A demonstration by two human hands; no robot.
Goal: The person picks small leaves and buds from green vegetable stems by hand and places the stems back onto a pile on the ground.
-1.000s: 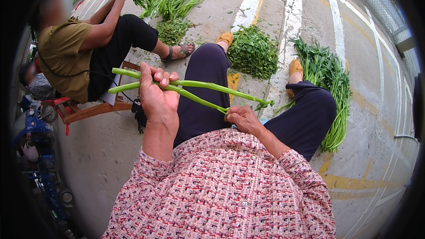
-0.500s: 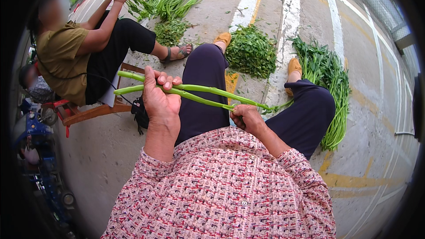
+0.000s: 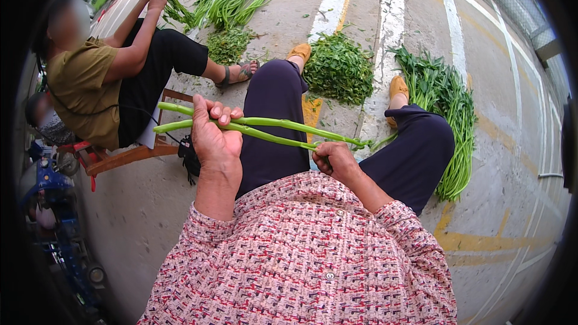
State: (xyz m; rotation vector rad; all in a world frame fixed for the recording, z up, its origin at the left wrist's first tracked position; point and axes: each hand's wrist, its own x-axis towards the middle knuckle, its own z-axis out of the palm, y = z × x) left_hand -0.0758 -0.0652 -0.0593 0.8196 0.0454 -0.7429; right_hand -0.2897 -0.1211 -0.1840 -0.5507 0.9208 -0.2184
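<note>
Two long green vegetable stems [image 3: 274,123] stretch across my lap, trimmed of most leaves along their length. My left hand [image 3: 218,138] is closed around them near their thick ends, which stick out past it on the left. At the thinner end, my right hand [image 3: 337,159] pinches the lower stem, its fingertips partly hidden. The upper stem passes just above the right hand and ends in a small tip. Between my feet lies a heap of loose green leaves [image 3: 338,67]. Beyond my right knee is a pile of long leafy stalks [image 3: 442,108].
To my left, a person in an olive shirt [image 3: 84,87] sits on a wooden chair [image 3: 129,159], holding a bunch of greens [image 3: 174,9]. More stalks [image 3: 244,3] and a leaf heap [image 3: 229,45] lie before them. A blue vehicle [image 3: 51,204] stands behind at left.
The other person's hands and greens have shifted slightly left and down. My hands keep their grip on the stems, almost still.
</note>
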